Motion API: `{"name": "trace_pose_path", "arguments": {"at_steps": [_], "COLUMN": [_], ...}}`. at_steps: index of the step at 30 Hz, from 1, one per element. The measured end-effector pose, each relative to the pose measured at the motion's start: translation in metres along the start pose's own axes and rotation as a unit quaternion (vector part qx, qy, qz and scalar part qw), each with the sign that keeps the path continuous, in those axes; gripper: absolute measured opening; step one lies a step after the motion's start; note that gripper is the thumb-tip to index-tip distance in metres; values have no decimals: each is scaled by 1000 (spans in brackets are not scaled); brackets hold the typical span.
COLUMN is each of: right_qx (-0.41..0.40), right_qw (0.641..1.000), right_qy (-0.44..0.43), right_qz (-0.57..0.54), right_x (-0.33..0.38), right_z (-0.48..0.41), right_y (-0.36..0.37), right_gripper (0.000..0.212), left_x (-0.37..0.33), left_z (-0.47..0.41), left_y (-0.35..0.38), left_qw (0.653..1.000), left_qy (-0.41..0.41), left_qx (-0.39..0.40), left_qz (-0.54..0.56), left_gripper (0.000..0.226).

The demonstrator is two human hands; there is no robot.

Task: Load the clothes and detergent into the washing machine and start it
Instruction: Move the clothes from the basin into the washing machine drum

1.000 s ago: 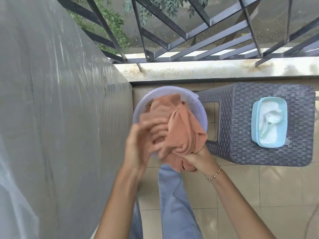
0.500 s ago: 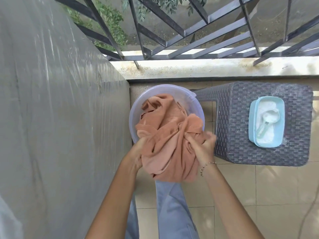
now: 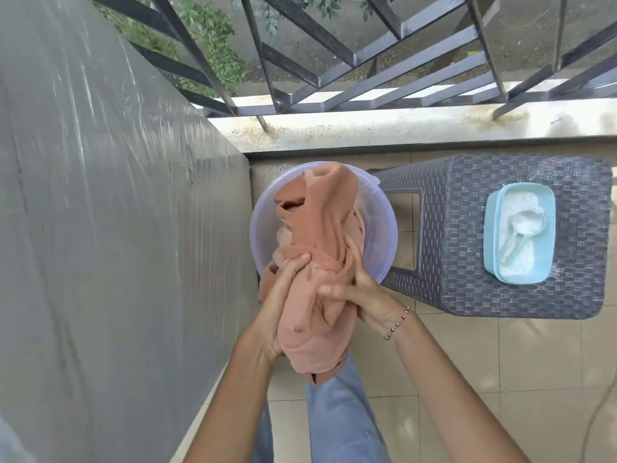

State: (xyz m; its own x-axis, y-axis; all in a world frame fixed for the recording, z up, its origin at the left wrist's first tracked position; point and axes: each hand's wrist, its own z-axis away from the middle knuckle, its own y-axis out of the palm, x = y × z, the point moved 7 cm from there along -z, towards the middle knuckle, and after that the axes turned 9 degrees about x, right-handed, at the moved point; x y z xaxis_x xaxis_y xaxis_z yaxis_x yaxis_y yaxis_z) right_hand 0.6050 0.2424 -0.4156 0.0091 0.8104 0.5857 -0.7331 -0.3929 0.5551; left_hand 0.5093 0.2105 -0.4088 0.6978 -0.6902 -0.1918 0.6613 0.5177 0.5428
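both hands, left hand (image 3: 280, 302) and right hand (image 3: 362, 295), are closing their fingers around the orange clothes (image 3: 314, 282), bunching them above the bucket (image 3: 263, 228) so nothing is trailing when carried.

- The orange cloth (image 3: 314, 279), a loose crumpled heap over the bucket (image 3: 263, 228) half a second ago, is now drawn up into a long bundle.
- The left hand (image 3: 277, 305) has shifted from under the cloth's edge to its side.
- The right hand (image 3: 360, 292) has moved from the cloth's right edge onto its front.
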Motion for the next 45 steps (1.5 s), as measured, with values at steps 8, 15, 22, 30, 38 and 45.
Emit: {"name": "trace_pose_path", "arguments": {"at_steps": [8, 15, 22, 30, 38, 45], "right_qx": [-127, -9, 184, -155, -35, 101], "right_qw": [987, 997, 968, 947, 877, 840], "right_qy": [26, 75, 168, 51, 151, 82], "right_qz": [-98, -23, 19, 278, 455, 527], "right_x": [-11, -15, -17, 6, -14, 17], "right_z": [-5, 10, 20, -1, -29, -10], "right_y": [-23, -31, 0, -65, -52, 6], "right_gripper": [33, 42, 56, 104, 21, 20], "left_x": [-24, -98, -44, -50, -41, -19], "left_z": [4, -20, -73, -67, -58, -84], "left_y": [-10, -66, -23, -41, -23, -93], "left_qw": [953, 856, 966, 916, 952, 918], "left_qy": [32, 40, -88, -92, -148, -177], "left_qx": [-96, -307, 59, 40, 83, -91], "left_qz": [-284, -413, -238, -389, -255, -345], "left_gripper": [40, 86, 29, 18, 38, 116]}}
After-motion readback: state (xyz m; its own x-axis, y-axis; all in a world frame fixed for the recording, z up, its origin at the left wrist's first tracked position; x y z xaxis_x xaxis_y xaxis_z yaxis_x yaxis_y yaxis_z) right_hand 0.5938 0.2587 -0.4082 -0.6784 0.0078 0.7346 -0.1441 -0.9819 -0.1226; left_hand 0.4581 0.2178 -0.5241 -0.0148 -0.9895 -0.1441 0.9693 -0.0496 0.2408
